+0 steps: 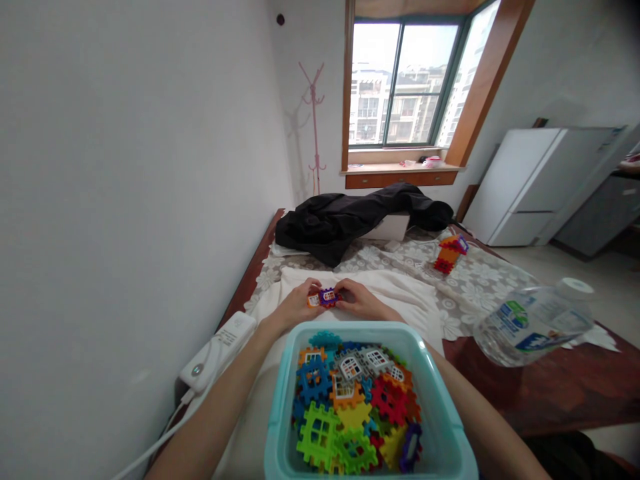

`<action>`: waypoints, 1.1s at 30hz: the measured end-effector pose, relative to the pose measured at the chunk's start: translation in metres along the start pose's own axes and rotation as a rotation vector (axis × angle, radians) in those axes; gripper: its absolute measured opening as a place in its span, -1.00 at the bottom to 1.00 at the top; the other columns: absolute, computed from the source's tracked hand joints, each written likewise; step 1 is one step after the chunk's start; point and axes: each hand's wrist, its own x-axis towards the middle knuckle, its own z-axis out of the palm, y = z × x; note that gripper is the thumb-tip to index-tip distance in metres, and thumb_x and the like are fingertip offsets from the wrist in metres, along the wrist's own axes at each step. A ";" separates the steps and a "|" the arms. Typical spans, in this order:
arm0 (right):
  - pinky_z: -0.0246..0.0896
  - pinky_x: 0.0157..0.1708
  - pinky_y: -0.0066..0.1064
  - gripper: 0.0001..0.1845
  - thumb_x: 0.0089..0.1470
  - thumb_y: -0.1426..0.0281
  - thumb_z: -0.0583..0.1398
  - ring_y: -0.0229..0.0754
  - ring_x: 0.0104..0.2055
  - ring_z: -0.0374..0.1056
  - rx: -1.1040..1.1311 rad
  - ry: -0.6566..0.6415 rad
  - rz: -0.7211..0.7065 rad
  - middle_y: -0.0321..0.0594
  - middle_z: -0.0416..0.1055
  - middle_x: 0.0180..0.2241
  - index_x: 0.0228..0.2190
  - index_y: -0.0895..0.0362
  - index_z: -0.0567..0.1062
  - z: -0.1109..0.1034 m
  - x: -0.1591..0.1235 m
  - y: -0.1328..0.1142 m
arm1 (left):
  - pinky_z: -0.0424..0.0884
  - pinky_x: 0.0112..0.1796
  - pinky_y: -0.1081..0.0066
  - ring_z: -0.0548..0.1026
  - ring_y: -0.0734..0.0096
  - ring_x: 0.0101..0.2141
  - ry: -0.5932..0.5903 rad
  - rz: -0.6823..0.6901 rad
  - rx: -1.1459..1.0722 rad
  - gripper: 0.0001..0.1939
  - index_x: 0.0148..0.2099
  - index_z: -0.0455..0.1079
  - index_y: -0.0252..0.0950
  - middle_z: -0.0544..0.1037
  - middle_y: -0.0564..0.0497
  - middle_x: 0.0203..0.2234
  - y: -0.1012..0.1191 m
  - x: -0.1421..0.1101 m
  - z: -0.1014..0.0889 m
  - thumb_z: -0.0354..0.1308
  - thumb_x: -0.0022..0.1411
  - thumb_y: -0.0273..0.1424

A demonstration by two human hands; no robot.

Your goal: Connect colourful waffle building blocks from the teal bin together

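Observation:
Beyond the tub, over a white cloth (pixel 400 283), my two hands meet around small plastic building pieces. My left hand (pixel 300 301) grips an orange window piece (pixel 313 301) with a white grid. From the other side, my right hand (pixel 356 300) pinches a purple window piece (pixel 329 297), with a bit of red showing beside its fingers. The orange and purple pieces touch; whether they are locked together I cannot tell. Between my forearms stands a light teal tub (pixel 280 400) holding many interlocking pieces in blue, green, yellow, red, grey and orange.
A built orange, red and purple model (pixel 450 253) stands on the patterned tablecloth (pixel 480 293). At the right is a large clear plastic bottle (pixel 535 323). A white power strip (pixel 220 350) with a cable lies along the left wall. Black fabric (pixel 340 220) covers the far end.

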 end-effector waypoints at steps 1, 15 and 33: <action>0.37 0.05 -0.05 -0.75 0.09 0.42 0.36 0.07 -0.07 0.47 0.000 0.002 0.005 -0.06 0.61 -0.10 -0.15 0.02 0.61 0.000 0.000 0.001 | 0.59 0.10 0.03 0.69 -0.02 0.04 0.000 0.002 -0.006 -0.48 0.09 0.33 -0.20 0.70 -0.20 0.01 0.000 0.000 0.000 0.41 0.11 -0.38; 0.40 0.05 -0.12 -0.71 0.11 0.37 0.34 0.03 -0.07 0.52 0.067 -0.025 0.024 -0.11 0.64 -0.11 -0.10 0.11 0.61 0.001 0.003 0.012 | 0.58 0.02 0.12 0.65 0.07 -0.04 0.005 0.009 0.082 -0.63 0.03 0.37 -0.22 0.66 -0.11 -0.07 0.002 -0.001 0.001 0.36 0.22 -0.32; 0.42 0.02 -0.18 -0.65 0.06 0.22 0.41 0.00 -0.10 0.52 0.282 -0.026 0.117 -0.14 0.64 -0.16 -0.16 0.14 0.61 -0.004 0.004 0.012 | 0.55 -0.06 0.22 0.62 0.15 -0.12 0.014 -0.030 -0.097 -0.61 -0.03 0.43 -0.24 0.67 -0.08 -0.15 0.001 -0.002 -0.001 0.42 0.25 -0.15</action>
